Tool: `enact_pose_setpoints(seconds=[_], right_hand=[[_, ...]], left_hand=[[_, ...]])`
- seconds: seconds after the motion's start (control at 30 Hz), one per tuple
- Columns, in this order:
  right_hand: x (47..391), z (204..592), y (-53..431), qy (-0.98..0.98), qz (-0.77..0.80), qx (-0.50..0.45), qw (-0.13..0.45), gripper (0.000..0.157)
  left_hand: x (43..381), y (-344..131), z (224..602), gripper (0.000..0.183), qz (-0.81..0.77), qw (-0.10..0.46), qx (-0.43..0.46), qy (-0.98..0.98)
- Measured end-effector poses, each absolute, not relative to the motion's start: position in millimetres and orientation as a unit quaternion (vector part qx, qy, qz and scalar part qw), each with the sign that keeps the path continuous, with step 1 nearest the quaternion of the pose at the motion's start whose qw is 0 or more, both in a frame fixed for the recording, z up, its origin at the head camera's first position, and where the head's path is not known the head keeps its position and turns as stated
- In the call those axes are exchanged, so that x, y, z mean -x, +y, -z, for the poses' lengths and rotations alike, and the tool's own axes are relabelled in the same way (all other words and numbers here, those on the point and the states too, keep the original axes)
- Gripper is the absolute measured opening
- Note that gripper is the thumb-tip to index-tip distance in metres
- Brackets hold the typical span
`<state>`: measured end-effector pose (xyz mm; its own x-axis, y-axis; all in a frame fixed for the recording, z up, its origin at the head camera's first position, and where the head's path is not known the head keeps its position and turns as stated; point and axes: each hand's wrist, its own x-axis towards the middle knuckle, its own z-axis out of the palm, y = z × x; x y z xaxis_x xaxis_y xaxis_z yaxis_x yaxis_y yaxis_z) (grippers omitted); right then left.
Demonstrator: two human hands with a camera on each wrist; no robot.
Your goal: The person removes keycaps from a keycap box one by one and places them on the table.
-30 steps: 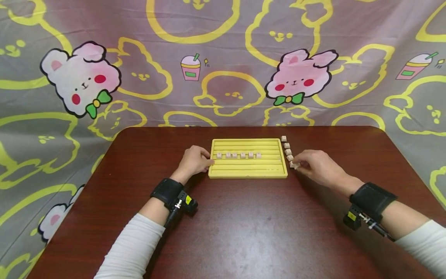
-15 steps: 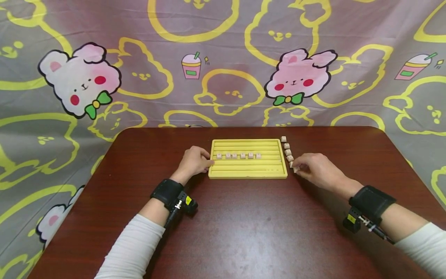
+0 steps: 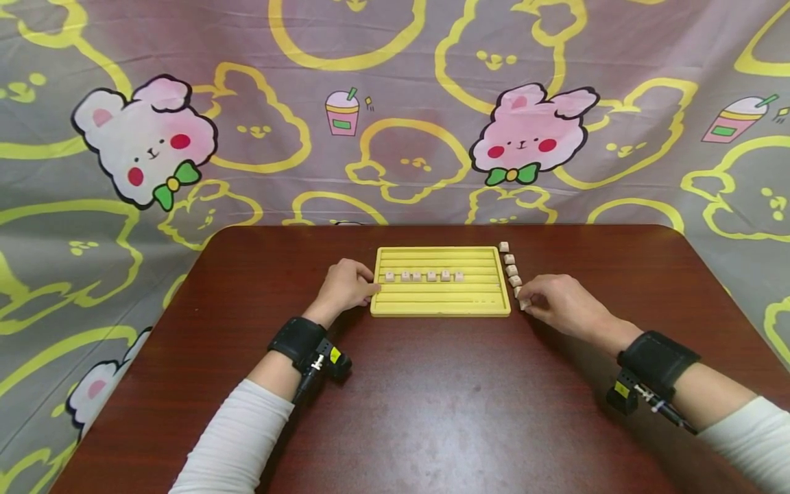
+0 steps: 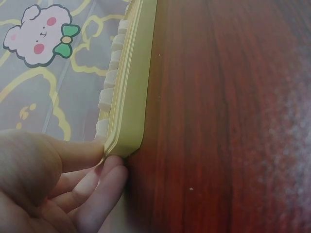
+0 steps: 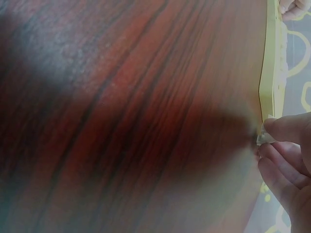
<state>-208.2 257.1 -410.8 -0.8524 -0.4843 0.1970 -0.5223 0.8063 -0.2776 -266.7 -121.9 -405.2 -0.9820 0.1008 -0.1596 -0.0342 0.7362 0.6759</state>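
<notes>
Your left hand [image 3: 343, 284] steadies the yellow tray [image 3: 441, 311] while your right hand [image 3: 563, 302] pinches a small white block [image 3: 524, 304].
The tray lies near the middle of the table's [image 3: 395, 412] far edge, its left rim pinched between your left thumb and fingers; six blocks [image 3: 431, 276] sit along one of its grooves. Your right fingers and thumb grip their block just beside the tray's near right corner, at the near end of a line of blocks [image 3: 511, 270] running toward the table's far edge.

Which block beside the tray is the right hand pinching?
The block at the row's near end; the right hand pinches only that one.
</notes>
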Motion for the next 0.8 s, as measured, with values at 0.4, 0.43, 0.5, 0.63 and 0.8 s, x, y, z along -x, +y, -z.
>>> enact_pose_setpoints(seconds=[0.4,0.43,0.5,0.63,0.8], right_hand=[[208.4,413.1,254.8,-0.95,-0.158,-0.265,0.045,0.018],[208.6,413.2,254.8,-0.95,-0.158,-0.264,0.045,0.018],[209.0,413.8,254.8,-0.951,-0.157,-0.264,0.042,0.019],[209.9,414.2,254.2,-0.952,-0.155,-0.261,0.039,0.02],[211.3,414.0,254.1,-0.952,-0.155,-0.261,0.037,0.02]], left_hand=[[267.2,-121.3,406.1,0.033,-0.365,0.09,-0.019,0.926],[267.2,-121.3,406.0,0.033,-0.365,0.09,-0.019,0.926],[267.2,-121.1,405.8,0.033,-0.365,0.091,-0.019,0.926],[267.2,-120.6,405.6,0.033,-0.365,0.092,-0.017,0.926],[267.0,-120.6,403.9,0.033,-0.367,0.091,-0.017,0.926]])
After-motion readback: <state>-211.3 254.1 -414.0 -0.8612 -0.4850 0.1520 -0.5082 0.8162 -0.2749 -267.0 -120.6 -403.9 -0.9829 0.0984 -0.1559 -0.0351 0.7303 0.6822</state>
